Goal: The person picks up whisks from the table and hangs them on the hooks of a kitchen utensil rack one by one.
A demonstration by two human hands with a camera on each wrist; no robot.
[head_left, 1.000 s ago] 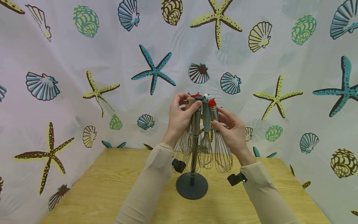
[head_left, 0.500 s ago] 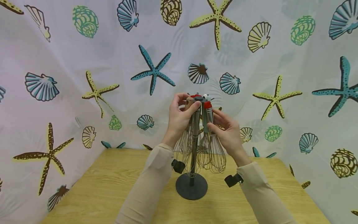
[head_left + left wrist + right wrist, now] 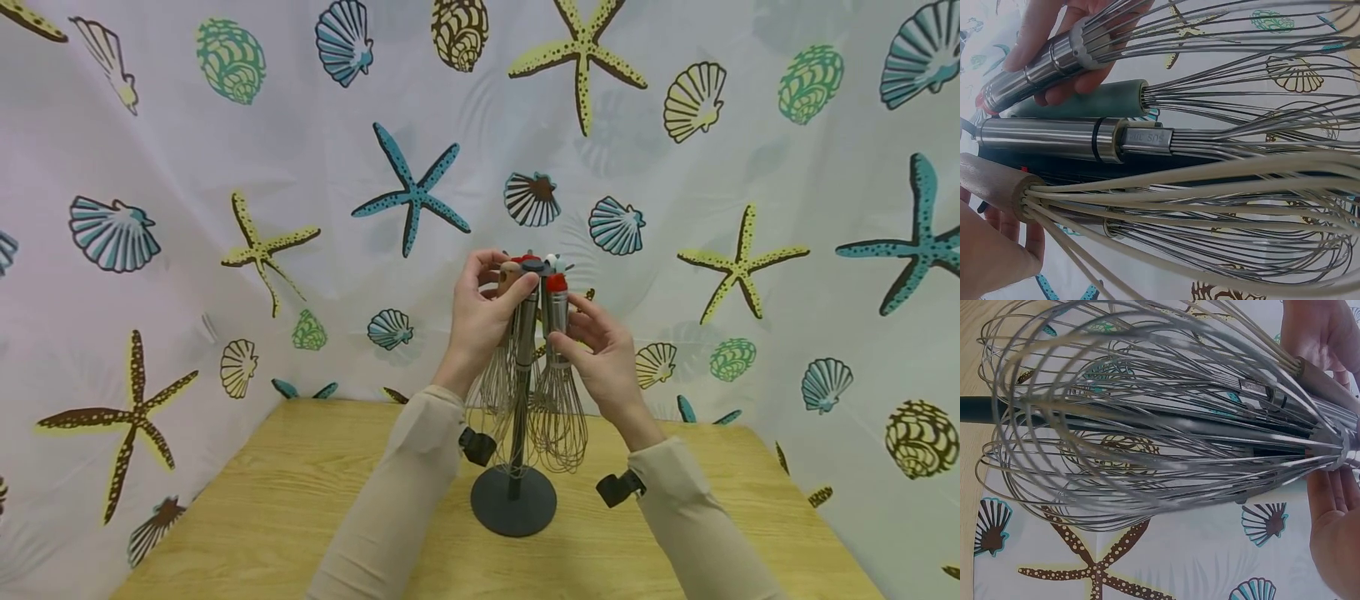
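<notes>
Several whisks hang by their handles from a dark stand with a round base (image 3: 513, 512). My right hand (image 3: 603, 354) pinches a whisk with a steel handle and red tip (image 3: 557, 304), wires down, close against the stand's right side. My left hand (image 3: 483, 312) grips the stand's top from the left, thumb at the dark top disc (image 3: 534, 267), fingers behind the wooden-handled whisk (image 3: 997, 184). Between the hands in the left wrist view lie a teal-handled whisk (image 3: 1104, 99) and a plain steel-handled whisk (image 3: 1041, 137). Large wire loops (image 3: 1054, 425) overlap the stand's pole in the right wrist view.
The stand is on a wood-grain table (image 3: 300, 517). A white curtain (image 3: 285, 125) printed with starfish and shells hangs behind and at the sides. A black wrist camera (image 3: 618, 487) sits at the right sleeve, and another wrist camera (image 3: 477, 446) at the left.
My right hand has moved left with the red-tipped whisk, bringing it from out at the right to upright beside the stand, in front of the teal one. My left hand has stayed in place.
</notes>
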